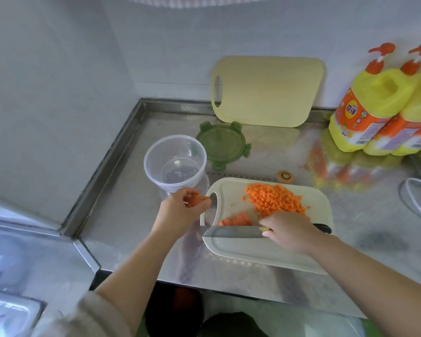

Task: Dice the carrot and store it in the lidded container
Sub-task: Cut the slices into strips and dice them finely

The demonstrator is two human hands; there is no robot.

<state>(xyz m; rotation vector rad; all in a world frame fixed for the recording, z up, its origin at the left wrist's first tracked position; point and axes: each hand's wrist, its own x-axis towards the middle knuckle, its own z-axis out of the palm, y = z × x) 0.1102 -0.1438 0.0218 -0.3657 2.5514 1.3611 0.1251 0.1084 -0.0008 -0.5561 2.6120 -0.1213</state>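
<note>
Counter (122,215) open left of board (265,254) — container (156,177), lid (220,144) behind

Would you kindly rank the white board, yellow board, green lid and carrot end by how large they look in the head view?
1. white board, though nearer the camera than the yellow one
2. yellow board
3. green lid
4. carrot end

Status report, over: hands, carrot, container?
Hands: left hand pinches orange carrot strips, right hand grips steel knife on white cutting board. On board, diced carrot pile. Empty clear round container, green lid off; nothing blocks it.
</note>
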